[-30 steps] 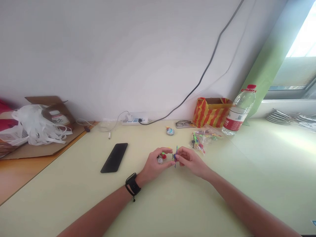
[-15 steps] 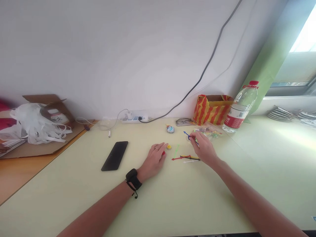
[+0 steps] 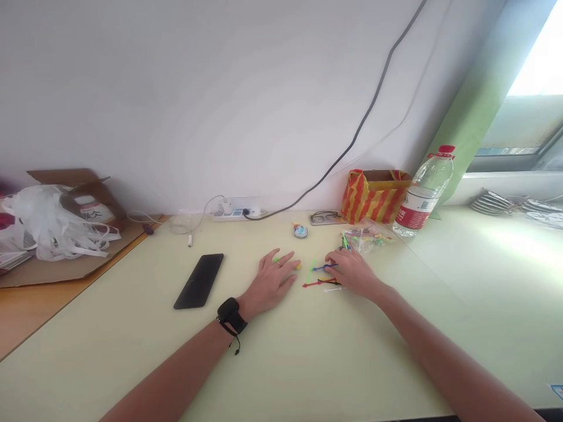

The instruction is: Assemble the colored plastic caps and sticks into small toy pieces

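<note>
My left hand (image 3: 269, 285) lies low over the table with its fingers spread. A small yellow disc (image 3: 298, 266) and a bit of green (image 3: 276, 259) show among its fingers. My right hand (image 3: 352, 271) pinches a blue plastic arrow (image 3: 320, 268) close to the tabletop, the arrow's tip pointing left. Just left of that tip lies a light green arrow (image 3: 311, 271). Below are a red arrow (image 3: 311, 284), a black arrow (image 3: 328, 281) and a white arrow (image 3: 333, 289), partly covered by my right hand.
A clear bag of colourful pieces (image 3: 367, 236) lies behind my right hand, beside a striped bag (image 3: 373, 196) and a water bottle (image 3: 423, 193). Glasses (image 3: 325, 217) and a small round container (image 3: 301, 231) sit farther back. A black phone (image 3: 199, 281) is at left.
My right hand has come down and nearer with the blue arrow, which now lies level beside the green one. My left fingers have spread more. The view has shifted slightly.
</note>
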### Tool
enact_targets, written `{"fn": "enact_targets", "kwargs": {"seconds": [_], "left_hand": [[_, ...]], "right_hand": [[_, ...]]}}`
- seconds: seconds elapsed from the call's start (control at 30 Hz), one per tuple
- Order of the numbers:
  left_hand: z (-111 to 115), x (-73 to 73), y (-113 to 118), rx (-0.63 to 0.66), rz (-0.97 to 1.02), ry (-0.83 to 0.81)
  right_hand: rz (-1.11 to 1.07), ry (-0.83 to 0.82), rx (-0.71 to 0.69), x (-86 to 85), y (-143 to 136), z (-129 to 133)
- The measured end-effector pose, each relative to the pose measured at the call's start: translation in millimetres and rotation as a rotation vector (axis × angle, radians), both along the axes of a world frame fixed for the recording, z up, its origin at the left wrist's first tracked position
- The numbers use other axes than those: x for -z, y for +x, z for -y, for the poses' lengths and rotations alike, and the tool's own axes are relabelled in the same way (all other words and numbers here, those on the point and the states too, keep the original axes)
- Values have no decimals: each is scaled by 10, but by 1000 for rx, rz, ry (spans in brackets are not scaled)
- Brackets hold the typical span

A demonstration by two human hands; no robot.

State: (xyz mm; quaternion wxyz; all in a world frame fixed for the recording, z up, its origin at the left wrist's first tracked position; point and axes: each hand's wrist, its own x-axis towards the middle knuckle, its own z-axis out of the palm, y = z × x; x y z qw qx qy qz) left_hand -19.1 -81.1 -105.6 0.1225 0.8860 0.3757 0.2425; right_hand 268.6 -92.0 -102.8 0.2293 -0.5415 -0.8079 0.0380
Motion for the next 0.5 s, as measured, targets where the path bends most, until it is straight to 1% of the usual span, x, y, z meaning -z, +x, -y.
{"fn": "enact_targets", "kwargs": {"seconds": [0.07, 0.17, 0.23, 0.3, 0.4, 0.5], "left_hand": [[5, -6, 18, -2, 14, 31], [18, -16, 33, 15, 32, 53], [38, -31, 37, 25, 44, 62], [69, -55, 45, 23, 61, 77], [135, -98, 77, 6, 111, 88], [211, -127, 122, 25, 197, 42]], "right_hand": [[-69, 9, -26, -77, 73, 57], [-99, -110, -105, -214, 166, 138], [-79, -183, -120, -274, 203, 171], [-49, -242, -119, -293, 216, 183], [-27, -317, -144, -275, 190, 188], [-48, -315, -163, -256, 109, 211]]}}
